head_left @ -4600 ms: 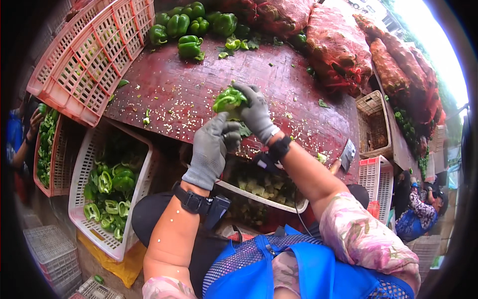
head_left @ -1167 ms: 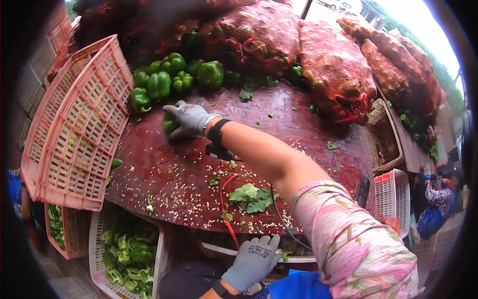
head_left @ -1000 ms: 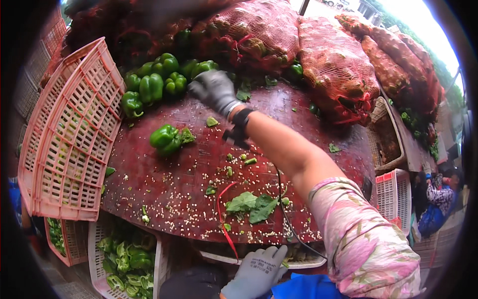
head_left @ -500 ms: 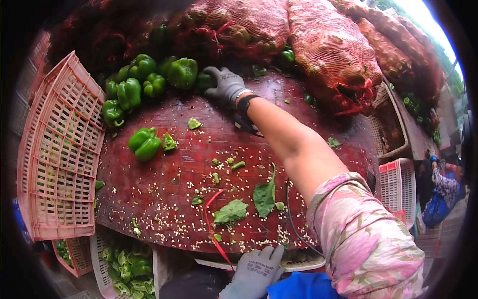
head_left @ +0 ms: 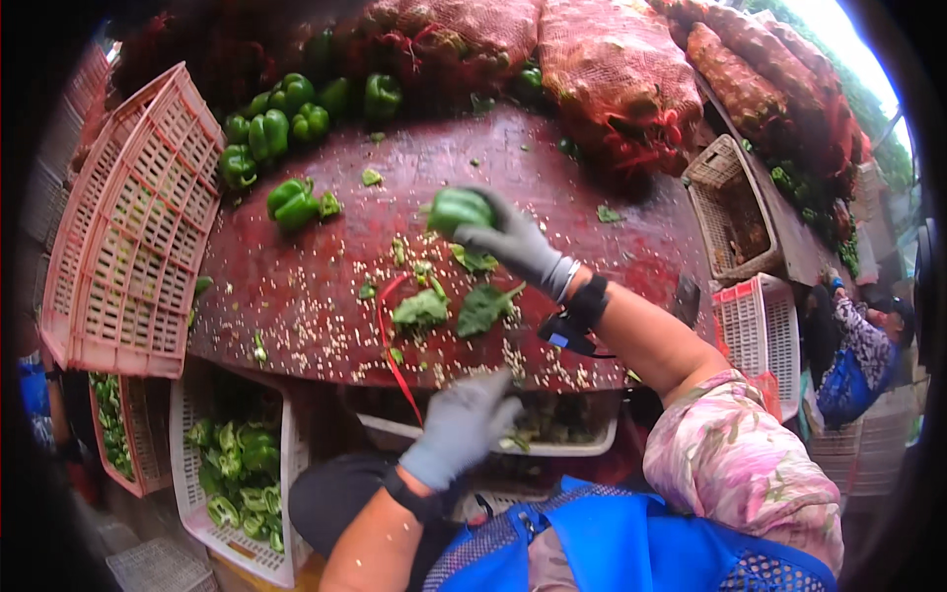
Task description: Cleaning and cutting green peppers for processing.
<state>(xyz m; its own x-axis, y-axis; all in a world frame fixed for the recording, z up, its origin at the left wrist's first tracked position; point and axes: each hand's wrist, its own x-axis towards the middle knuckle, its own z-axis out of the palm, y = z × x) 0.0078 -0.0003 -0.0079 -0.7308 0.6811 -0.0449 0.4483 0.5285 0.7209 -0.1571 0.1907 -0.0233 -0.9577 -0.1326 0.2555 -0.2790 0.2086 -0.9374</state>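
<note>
In my right hand [head_left: 518, 247], gloved in grey, is a green bell pepper [head_left: 460, 210], held above the middle of the dark red table [head_left: 414, 163]. My left hand [head_left: 464, 424], also gloved, hovers near the table's front edge; its fingers are smeared by motion, so anything in them is hidden. Another whole pepper [head_left: 292, 204] lies alone on the left part of the table. Farther back, several green peppers [head_left: 268, 135] sit in a heap. Torn leaves [head_left: 483, 309], a red strip [head_left: 391, 335] and scattered pale seeds lie between my hands.
A pink plastic crate [head_left: 143, 227] leans at the left edge. Below it, a white crate [head_left: 288, 474] holds cut peppers. Red mesh sacks [head_left: 617, 79] line the back. Crates [head_left: 732, 202] stand at the right, with another person [head_left: 858, 340] beyond. A bin [head_left: 592, 444] sits under the front edge.
My right hand has drawn a pepper from the back heap toward me and lifted it. My left hand has risen and moved slightly left. The view has shifted too.
</note>
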